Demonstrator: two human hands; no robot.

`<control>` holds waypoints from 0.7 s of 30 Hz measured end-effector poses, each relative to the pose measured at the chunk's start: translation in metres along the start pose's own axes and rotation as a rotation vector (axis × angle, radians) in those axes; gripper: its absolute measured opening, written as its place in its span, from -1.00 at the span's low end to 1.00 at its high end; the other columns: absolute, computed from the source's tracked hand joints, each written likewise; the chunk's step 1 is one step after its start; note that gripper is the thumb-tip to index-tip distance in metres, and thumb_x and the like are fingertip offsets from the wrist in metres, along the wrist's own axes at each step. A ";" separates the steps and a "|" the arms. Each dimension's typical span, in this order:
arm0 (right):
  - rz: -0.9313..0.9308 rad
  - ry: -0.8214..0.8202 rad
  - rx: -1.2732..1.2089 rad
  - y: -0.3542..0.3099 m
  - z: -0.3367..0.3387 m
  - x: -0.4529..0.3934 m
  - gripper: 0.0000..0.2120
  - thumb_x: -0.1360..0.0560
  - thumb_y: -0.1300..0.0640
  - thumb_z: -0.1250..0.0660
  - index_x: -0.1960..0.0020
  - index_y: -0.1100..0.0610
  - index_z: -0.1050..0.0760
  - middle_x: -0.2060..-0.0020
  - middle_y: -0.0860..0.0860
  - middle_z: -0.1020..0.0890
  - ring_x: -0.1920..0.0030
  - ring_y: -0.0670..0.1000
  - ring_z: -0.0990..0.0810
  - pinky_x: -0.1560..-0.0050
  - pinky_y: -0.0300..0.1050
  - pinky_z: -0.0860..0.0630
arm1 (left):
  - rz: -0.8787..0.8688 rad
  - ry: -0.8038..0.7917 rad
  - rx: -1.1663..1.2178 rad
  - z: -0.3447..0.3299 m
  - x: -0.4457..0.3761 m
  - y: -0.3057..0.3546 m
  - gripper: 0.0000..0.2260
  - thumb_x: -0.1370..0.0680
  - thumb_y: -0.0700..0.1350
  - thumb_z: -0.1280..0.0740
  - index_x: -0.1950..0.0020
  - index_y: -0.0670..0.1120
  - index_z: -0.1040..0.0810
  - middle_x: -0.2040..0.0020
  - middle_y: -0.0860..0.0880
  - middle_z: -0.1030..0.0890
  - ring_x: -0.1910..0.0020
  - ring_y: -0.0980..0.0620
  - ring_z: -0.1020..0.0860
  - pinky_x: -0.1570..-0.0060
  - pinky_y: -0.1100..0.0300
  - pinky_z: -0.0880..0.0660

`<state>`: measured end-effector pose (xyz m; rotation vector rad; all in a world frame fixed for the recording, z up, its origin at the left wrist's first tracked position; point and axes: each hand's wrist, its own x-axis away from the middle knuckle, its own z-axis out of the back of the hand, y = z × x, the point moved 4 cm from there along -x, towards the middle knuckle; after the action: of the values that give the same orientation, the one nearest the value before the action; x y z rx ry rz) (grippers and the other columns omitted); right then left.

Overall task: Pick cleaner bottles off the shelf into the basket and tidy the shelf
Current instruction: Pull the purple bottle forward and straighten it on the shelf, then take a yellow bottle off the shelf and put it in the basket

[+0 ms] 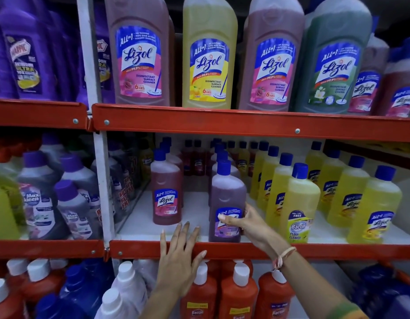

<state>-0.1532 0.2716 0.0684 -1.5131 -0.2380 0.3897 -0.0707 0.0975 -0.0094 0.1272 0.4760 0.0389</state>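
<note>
A purple Lizol cleaner bottle [227, 194] with a blue cap stands upright at the front edge of the middle shelf [222, 249]. My right hand [247, 226] wraps around its lower label, thumb across the front. My left hand [180, 254] lies flat with fingers spread on the red shelf lip, just left of that bottle, holding nothing. A pink Lizol bottle [166, 189] stands further left and back, apart from both hands. No basket is in view.
Yellow Lizol bottles [300, 203] fill the right of the middle shelf. Large Lizol bottles [208, 54] line the top shelf. Orange Bactin bottles [238, 293] stand below. Purple bottles [73, 203] fill the left bay behind a white upright post [102, 180].
</note>
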 end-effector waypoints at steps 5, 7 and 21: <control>-0.001 -0.009 0.012 0.000 -0.001 0.004 -0.18 -0.10 0.01 -0.61 -0.30 0.10 -0.40 -0.13 0.15 -0.65 -0.09 0.13 -0.66 -0.19 0.19 -0.57 | -0.020 -0.007 -0.006 0.001 0.001 0.003 -0.47 -0.56 0.25 0.03 -0.46 0.04 -0.19 -0.45 -0.08 -0.35 -0.45 -0.07 -0.23 -0.37 -0.15 0.09; -0.003 -0.006 0.044 -0.003 0.001 0.008 -0.17 -0.14 0.03 -0.61 -0.32 0.13 -0.34 -0.16 0.12 -0.62 -0.11 0.12 -0.65 -0.19 0.16 -0.58 | -0.023 -0.026 0.004 0.003 0.002 0.003 -0.44 -0.57 0.28 0.11 -0.46 0.02 -0.20 -0.46 -0.06 -0.32 -0.45 -0.06 -0.23 -0.39 -0.13 0.14; 0.666 0.315 0.219 -0.088 0.138 0.087 -0.64 -0.42 0.27 -0.46 -0.16 0.06 -0.48 0.02 0.05 -0.62 0.06 0.01 -0.63 0.14 -0.22 -0.61 | -0.335 0.361 0.417 0.064 -0.018 0.153 -0.70 -0.57 -0.08 -0.20 -0.30 -0.08 -0.43 -0.27 0.00 -0.50 -0.27 0.10 -0.41 -0.28 0.22 -0.33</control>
<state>-0.1188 0.4314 0.1553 -1.3830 0.5568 0.6676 -0.0583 0.2412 0.0746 0.4521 0.8579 -0.3734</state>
